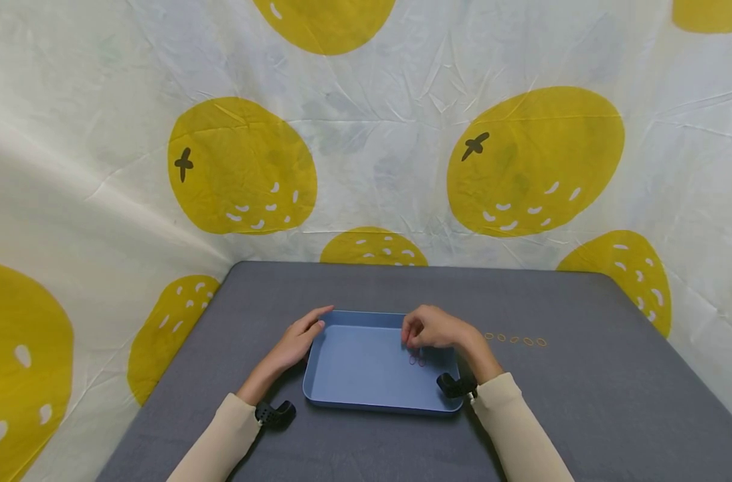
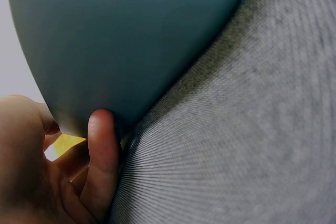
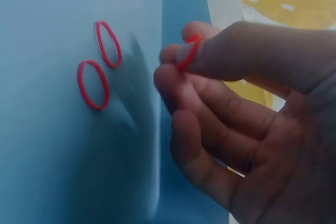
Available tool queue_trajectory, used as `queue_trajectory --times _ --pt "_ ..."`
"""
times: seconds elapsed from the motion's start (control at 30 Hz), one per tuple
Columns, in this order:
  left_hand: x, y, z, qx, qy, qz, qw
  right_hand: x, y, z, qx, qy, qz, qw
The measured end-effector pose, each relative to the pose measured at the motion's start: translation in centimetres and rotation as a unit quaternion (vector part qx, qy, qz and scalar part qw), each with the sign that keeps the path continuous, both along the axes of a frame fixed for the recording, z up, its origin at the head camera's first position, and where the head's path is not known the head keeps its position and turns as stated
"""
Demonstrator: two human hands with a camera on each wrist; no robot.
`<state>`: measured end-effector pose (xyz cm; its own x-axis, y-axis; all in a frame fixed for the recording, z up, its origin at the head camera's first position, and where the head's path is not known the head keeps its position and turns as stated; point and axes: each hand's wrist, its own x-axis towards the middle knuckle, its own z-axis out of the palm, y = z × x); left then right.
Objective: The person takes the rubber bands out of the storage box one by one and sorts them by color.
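Note:
A shallow blue tray [image 1: 366, 365] sits on the table in the head view. My left hand [image 1: 296, 340] holds its far left corner; in the left wrist view a finger [image 2: 102, 148] presses against the tray's outer wall [image 2: 115, 40]. Over the tray's far right part, my right hand [image 1: 433, 328] pinches a red rubber band [image 3: 191, 53] between thumb and fingertips. Two more red rubber bands lie side by side on the tray floor, the nearer one [image 3: 80, 85] and another [image 3: 119, 56] in the right wrist view, just below the right hand.
To the right of the tray, several yellow-orange rubber bands [image 1: 514, 340] lie in a row on the grey table [image 1: 583, 402]. A white cloth [image 1: 378, 167] with yellow fruit prints hangs behind and left of the table. Each wrist wears a black camera mount.

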<state>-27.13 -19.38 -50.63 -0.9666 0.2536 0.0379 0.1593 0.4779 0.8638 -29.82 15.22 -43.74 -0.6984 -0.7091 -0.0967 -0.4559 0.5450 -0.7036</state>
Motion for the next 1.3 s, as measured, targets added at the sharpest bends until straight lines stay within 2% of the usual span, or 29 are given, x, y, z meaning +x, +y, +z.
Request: queue_trajectory --times 0.23,0.6,0.97,1.3 --pt "0.0 0.1 0.2 0.004 -0.012 0.003 0.9999 -0.2 0.8 1.0 -0.025 -0.005 -0.006 1.0" --pt "-0.1 0.2 0.2 0.008 -0.021 0.006 0.9997 0.1 2.2 2.1 -0.071 -0.041 0.001 0.997" --pt "0.1 0.1 0.3 0.012 -0.023 0.005 0.9996 0.8 4.2 2.4 -0.084 -0.028 -0.05 0.995" --pt "0.1 0.1 -0.2 -0.004 0.004 -0.002 1.0 1.9 7.3 2.6 -0.086 -0.019 -0.076 0.993"
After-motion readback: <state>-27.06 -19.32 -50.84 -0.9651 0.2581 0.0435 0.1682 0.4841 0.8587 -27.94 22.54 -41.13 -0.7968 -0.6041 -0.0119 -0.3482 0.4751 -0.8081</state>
